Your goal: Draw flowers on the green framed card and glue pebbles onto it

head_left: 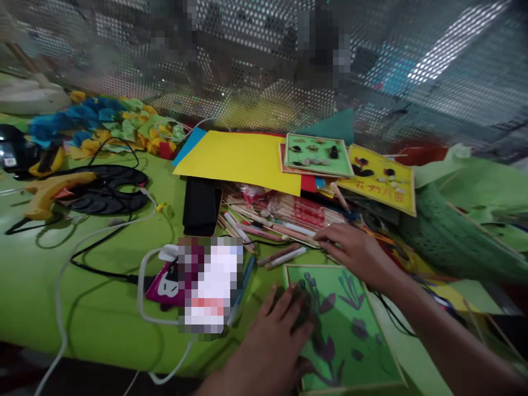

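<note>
My left hand lies over the left edge of a green picture with a pale thin frame. Its fingers are spread on the picture, which carries dark flower and leaf shapes; nothing is gripped. Past the picture's top edge, my right hand reaches into a pile of wooden sticks and pens, palm down and fingers stretched out. Its fingertips touch or hover over the pile; I cannot tell which. Just left of that hand are two loose pens and a black cable.
A phone with a lit, blurred screen, a dark phone, a yellow glue gun and a black palette lie to the left. Yellow card and small framed pictures sit behind. Green material bulges at right.
</note>
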The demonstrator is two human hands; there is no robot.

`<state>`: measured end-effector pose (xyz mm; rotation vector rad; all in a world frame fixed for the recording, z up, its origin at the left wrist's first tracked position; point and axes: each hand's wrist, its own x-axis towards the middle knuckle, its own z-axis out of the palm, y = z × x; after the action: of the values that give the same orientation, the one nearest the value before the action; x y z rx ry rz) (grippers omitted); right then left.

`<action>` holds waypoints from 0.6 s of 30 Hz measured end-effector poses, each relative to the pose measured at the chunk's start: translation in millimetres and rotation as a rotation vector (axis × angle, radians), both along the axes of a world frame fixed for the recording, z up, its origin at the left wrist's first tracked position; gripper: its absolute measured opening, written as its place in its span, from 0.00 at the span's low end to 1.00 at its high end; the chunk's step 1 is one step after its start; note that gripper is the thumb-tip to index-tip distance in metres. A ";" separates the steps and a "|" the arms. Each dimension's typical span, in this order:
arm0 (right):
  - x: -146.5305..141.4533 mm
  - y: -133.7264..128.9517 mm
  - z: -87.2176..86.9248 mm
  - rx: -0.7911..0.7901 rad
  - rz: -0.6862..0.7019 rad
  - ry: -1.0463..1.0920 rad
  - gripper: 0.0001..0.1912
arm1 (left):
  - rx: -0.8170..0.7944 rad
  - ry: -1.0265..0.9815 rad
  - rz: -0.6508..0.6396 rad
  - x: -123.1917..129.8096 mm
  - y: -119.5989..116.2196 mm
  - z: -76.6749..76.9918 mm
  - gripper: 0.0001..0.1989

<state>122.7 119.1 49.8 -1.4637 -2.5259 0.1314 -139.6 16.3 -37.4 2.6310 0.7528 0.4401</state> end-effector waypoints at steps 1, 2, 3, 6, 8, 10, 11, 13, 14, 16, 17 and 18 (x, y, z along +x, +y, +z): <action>1.4 -0.8 1.1 0.019 -0.009 0.006 0.11 | -0.016 0.009 0.017 0.6 0.2 -0.8 0.30; 5.2 -3.0 2.8 0.041 -0.028 0.015 0.11 | -0.030 0.019 0.027 1.2 0.7 -1.5 0.30; 11.5 -6.9 4.9 0.059 -0.051 0.027 0.11 | -0.040 0.031 0.030 1.7 1.7 -2.1 0.30; 43.7 -30.1 11.8 0.090 -0.166 0.060 0.12 | -0.017 0.066 0.027 2.6 5.1 -3.4 0.27; 72.0 -52.4 16.9 0.100 -0.276 0.076 0.12 | 0.058 0.078 0.048 2.6 6.8 -6.4 0.25; 102.7 -75.1 24.2 0.123 -0.391 0.091 0.12 | 0.182 0.069 0.075 1.7 8.6 -12.8 0.27; 118.7 -84.9 29.2 0.146 -0.445 0.098 0.12 | 0.266 0.039 0.087 0.8 10.3 -17.3 0.29; 151.6 -98.7 41.8 0.226 -0.554 0.105 0.13 | 0.419 -0.022 0.089 -1.6 16.3 -27.8 0.31; 168.8 -102.2 49.3 0.275 -0.612 0.104 0.14 | 0.493 -0.055 0.081 -3.0 20.7 -33.3 0.32; 204.0 -102.2 64.8 0.334 -0.753 0.091 0.15 | 0.637 -0.090 0.054 -5.8 31.2 -43.2 0.31; 221.5 -99.3 72.0 0.321 -0.836 0.081 0.15 | 0.692 -0.087 0.039 -7.3 36.4 -47.4 0.30; 238.4 -94.9 78.2 0.306 -0.881 0.072 0.15 | 0.733 -0.060 0.013 -8.9 41.1 -51.0 0.30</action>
<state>361.2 24.2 128.0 -2.1893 -1.5442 -0.3209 -148.5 57.4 -88.3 3.2536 0.6772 0.9442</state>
